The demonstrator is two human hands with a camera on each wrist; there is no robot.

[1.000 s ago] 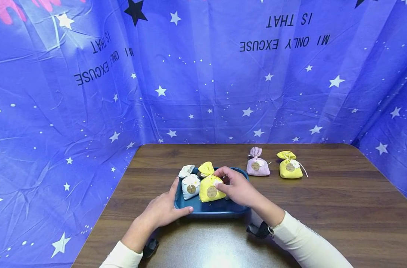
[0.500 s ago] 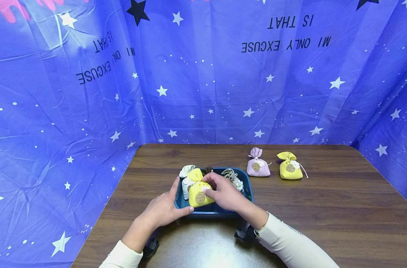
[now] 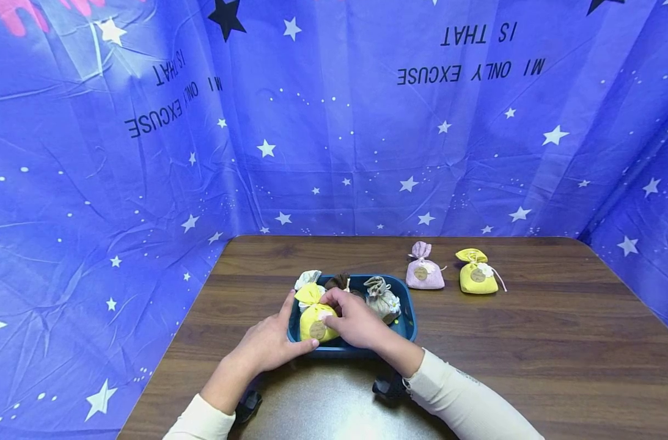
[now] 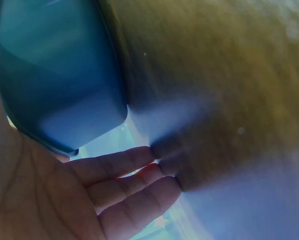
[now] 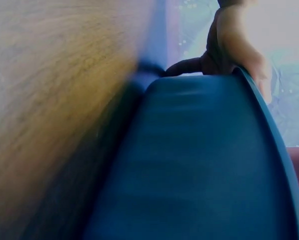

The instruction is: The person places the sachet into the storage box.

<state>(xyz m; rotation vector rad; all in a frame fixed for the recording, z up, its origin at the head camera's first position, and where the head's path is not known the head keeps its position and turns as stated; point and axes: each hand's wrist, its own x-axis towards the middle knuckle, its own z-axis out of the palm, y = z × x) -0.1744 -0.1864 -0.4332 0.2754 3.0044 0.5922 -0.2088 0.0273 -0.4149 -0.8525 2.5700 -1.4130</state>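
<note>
Nearest to us, on the near side of the blue tray point(image 3: 350, 352), we see pale sleeves point(image 3: 468, 400) and black wrist straps point(image 3: 389, 387). At the tray's left end the left hand point(image 3: 267, 344) lies spread around the near corner, fingers straight along the outside, thumb on the near rim; we take this as steadying, since a light tray could slide. In the left wrist view its fingertips seem to reach the table.

Over the tray the right hand point(image 3: 358, 321) pinches a yellow sachet point(image 3: 314, 324) between thumb and forefinger, probably because the soft bag offers a fold to catch. That sachet is in the tray's near left corner, upright; whether it bears on the tray's floor we cannot tell. Behind it in the tray a white sachet point(image 3: 309, 278) is mostly hidden; a dark brown sachet point(image 3: 339, 281) stands by the tray's far wall, and a grey sachet point(image 3: 379, 298) with small flowers sits toward the tray's right end.

Beyond the tray's far right corner, a lilac sachet point(image 3: 425, 275) and another yellow one point(image 3: 477, 279) lie apart, labels facing us.

Under the tray is a brown wood-grain table point(image 3: 532, 342), glaring on its near side. Past it hangs blue-violet cloth point(image 3: 367, 153) with white stars and upside-down lettering.
</note>
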